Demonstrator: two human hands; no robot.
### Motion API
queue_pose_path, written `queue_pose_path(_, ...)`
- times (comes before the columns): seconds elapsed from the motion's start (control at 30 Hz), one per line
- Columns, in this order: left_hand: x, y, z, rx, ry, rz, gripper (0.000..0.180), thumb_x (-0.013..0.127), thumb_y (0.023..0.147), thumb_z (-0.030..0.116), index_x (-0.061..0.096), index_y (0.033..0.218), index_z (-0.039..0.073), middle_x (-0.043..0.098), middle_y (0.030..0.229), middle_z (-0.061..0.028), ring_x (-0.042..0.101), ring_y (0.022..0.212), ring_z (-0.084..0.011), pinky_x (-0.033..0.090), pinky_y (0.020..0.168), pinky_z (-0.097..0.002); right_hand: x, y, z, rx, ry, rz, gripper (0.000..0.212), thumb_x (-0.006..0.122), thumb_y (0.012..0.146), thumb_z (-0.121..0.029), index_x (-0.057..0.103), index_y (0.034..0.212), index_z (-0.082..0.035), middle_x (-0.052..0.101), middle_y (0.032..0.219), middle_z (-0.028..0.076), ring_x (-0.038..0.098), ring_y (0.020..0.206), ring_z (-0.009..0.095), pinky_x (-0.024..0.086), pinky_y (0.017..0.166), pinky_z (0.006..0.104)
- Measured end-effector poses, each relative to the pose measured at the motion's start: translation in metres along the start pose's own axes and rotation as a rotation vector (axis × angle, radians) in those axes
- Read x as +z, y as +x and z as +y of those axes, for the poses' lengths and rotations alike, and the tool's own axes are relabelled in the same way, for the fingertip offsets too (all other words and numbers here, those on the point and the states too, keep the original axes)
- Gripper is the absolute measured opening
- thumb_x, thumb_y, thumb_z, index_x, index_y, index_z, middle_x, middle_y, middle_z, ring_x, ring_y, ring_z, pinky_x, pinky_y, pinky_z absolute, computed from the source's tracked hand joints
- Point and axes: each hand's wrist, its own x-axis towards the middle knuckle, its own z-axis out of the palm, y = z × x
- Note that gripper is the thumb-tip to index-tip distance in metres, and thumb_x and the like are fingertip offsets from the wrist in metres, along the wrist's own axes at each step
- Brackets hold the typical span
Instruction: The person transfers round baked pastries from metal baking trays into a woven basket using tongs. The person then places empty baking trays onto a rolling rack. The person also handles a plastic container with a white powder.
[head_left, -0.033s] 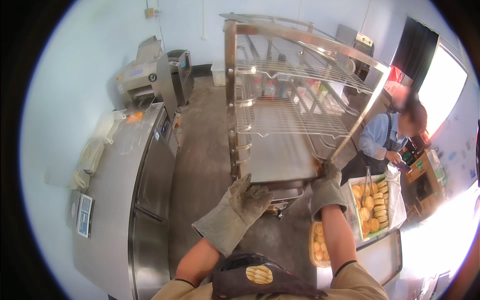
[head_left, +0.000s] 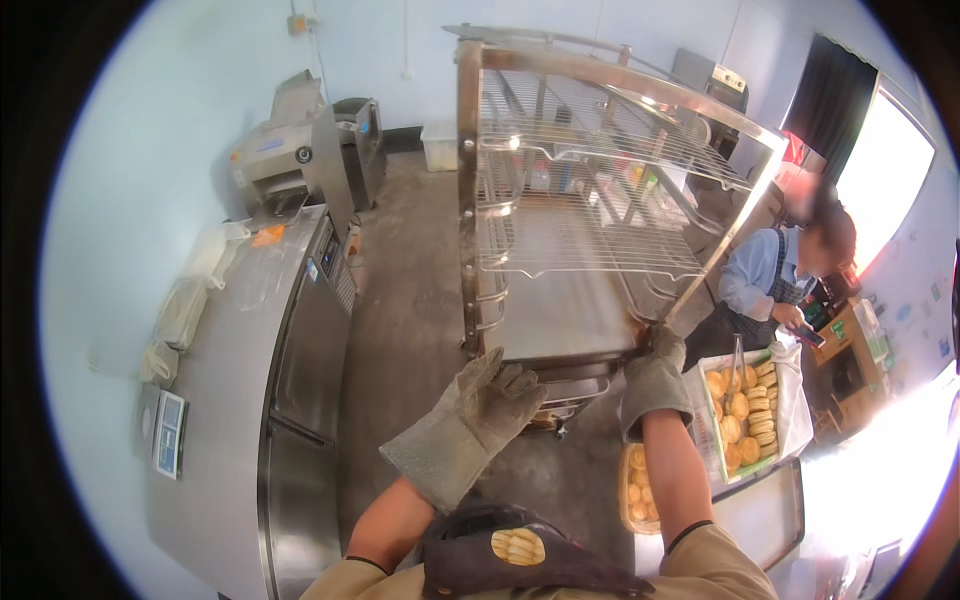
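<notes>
A metal rack point(head_left: 468, 200) on casters stands in front of me, with wire shelves in its upper part. Below them lies a large flat baking tray point(head_left: 560, 310), browned along its right edge. My left hand point(head_left: 470, 420), in a thick grey glove, is near the tray's front left corner, fingers apart and holding nothing. My right hand point(head_left: 656, 388), gloved the same way, is closed at the foot of the visible right upright, beside the tray's front right corner. Its fingertips are partly hidden.
A steel counter point(head_left: 230, 400) with a scale point(head_left: 169, 435) runs along the left; a steel machine point(head_left: 285, 160) stands beyond. At right, a crate of round breads point(head_left: 740, 420) holds tongs, near a basket point(head_left: 637, 490) and tray point(head_left: 765, 520). A person point(head_left: 770, 270) holds a phone.
The rack has shifted slightly to the right and away from me. My left hand has moved slightly; my right hand stays almost in place.
</notes>
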Motion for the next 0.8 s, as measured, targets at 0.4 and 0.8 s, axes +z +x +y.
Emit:
queue_pose_path(0.4, 0.018, -0.021, 0.099, 0.744, 1.634, 0.172, 0.062, 0.079, 0.084, 0.036, 0.06, 0.137, 0.01, 0.067, 0.131, -0.019, 0.063, 0.124, -0.0334, 0.05, 0.103, -0.0421, 0.05, 0.048, -0.019, -0.443, -0.525, -0.554, 0.017, 0.071, 0.096, -0.02, 0.063, 0.109, -0.014, 0.059, 0.092, -0.004, 0.057, 0.079, 0.009, 0.045, 0.071, 0.0245)
queue_pose_path(0.8, -0.044, 0.03, 0.13, 0.635, 1.304, 0.312, 0.053, 0.084, 0.078, 0.022, 0.067, 0.124, 0.002, 0.07, 0.11, -0.0096, 0.066, 0.099, -0.022, 0.053, 0.089, -0.0362, -0.007, -0.001, 0.004, -0.407, -0.883, -0.641, 0.027, 0.056, 0.1, -0.029, 0.064, 0.08, -0.013, 0.057, 0.078, -0.003, 0.052, 0.07, 0.009, 0.043, 0.061, 0.0261)
